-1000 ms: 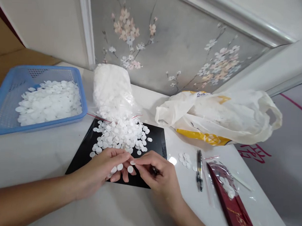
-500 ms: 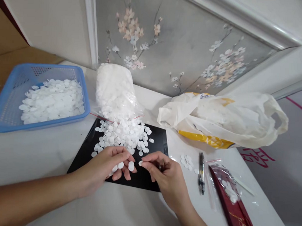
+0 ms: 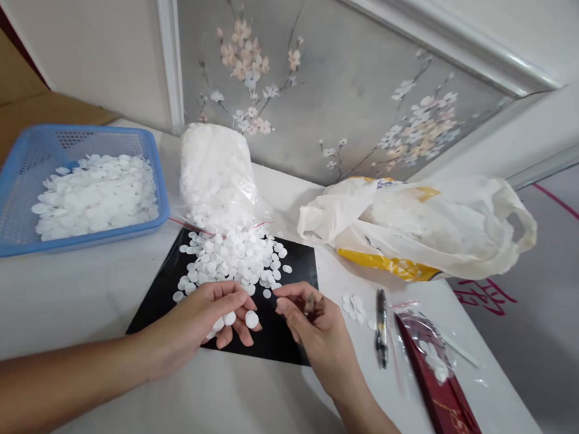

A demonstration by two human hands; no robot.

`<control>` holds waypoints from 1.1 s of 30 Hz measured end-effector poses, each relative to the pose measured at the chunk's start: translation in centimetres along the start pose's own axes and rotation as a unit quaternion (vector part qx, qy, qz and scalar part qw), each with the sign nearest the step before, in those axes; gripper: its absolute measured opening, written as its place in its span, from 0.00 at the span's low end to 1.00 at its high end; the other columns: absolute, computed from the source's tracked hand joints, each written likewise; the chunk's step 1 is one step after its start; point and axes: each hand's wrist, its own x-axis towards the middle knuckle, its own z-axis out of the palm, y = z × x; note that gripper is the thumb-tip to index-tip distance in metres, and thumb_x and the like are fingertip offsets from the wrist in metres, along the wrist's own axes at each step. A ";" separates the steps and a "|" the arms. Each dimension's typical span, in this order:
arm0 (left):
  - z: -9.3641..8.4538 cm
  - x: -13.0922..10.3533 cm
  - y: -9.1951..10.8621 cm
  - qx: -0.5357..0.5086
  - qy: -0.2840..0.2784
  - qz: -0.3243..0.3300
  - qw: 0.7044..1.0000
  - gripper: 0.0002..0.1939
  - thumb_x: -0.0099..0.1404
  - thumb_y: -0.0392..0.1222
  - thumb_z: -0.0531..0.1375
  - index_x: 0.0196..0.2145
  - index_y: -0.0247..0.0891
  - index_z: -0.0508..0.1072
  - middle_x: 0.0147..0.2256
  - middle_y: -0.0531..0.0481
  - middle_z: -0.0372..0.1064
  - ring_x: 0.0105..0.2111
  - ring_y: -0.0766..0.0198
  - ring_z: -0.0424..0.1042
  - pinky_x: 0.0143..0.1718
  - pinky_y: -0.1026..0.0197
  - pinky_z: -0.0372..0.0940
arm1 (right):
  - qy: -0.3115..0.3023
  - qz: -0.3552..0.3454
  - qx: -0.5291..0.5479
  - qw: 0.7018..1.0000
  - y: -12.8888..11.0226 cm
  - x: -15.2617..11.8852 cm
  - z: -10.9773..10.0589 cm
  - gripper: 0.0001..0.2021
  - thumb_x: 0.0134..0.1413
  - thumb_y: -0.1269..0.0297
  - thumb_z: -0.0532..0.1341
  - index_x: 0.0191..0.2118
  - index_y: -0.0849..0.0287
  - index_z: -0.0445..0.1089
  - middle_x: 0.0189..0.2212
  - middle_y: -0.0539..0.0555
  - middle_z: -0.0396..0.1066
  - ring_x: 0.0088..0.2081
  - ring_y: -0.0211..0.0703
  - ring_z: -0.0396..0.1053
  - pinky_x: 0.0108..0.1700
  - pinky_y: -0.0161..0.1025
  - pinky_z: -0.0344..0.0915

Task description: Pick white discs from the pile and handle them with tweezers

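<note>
Curled over the lower edge of the pile, my left hand (image 3: pixel 213 316) holds several small white round discs (image 3: pixel 229 318) in its fingers, with one disc (image 3: pixel 252 319) showing flat near the fingertips. Just to the right, my right hand (image 3: pixel 313 327) has curled fingers, its thumb and forefinger tips close together with no disc visible between them. A small greyish pointed thing (image 3: pixel 309 304) shows among its fingers; I cannot make out what it is. Loose white discs (image 3: pixel 235 256) lie heaped on a black sheet (image 3: pixel 289 335) beyond both hands.
A clear bag (image 3: pixel 217 169) of discs opens onto the heap. At left stands a blue basket (image 3: pixel 163 192) of discs. To the right are a white-and-yellow plastic bag (image 3: pixel 414 229), a few loose discs (image 3: pixel 355 308), a pen (image 3: pixel 381 330), and a small zip bag over a red packet (image 3: pixel 447 403).
The disc pinched in my right fingertips is no longer seen there, and the thumb and forefinger have parted a little. My left hand stays in place with its discs. The view has shifted slightly.
</note>
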 end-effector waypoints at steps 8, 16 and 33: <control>-0.4 0.1 -0.8 0.048 -0.007 0.028 0.998 0.10 0.55 0.46 0.66 0.30 0.38 0.71 0.22 0.59 0.65 0.21 0.71 0.58 0.25 0.66 0.49 | -0.068 0.008 -0.036 0.997 0.1 -0.9 1.6 0.14 0.38 0.59 0.73 0.24 0.58 0.68 0.19 0.44 0.64 0.22 0.33 0.55 0.24 0.32 0.52; -0.5 -0.5 -0.3 0.103 0.000 0.052 0.993 0.10 0.58 0.48 0.64 0.32 0.39 0.74 0.20 0.58 0.66 0.23 0.68 0.62 0.28 0.65 0.53 | -0.030 -0.091 -0.131 0.987 0.3 -1.5 1.0 0.08 0.53 0.68 0.60 0.25 0.56 0.72 0.22 0.47 0.71 0.25 0.37 0.64 0.28 0.34 0.56; 0.1 0.1 0.9 -0.015 0.023 0.064 0.998 0.10 0.54 0.43 0.67 0.26 0.37 0.69 0.24 0.55 0.69 0.23 0.71 0.61 0.24 0.68 0.50 | -0.079 0.008 0.113 0.990 -0.8 -1.1 0.5 0.16 0.49 0.53 0.68 0.26 0.61 0.69 0.18 0.46 0.65 0.16 0.27 0.46 0.19 0.32 0.42</control>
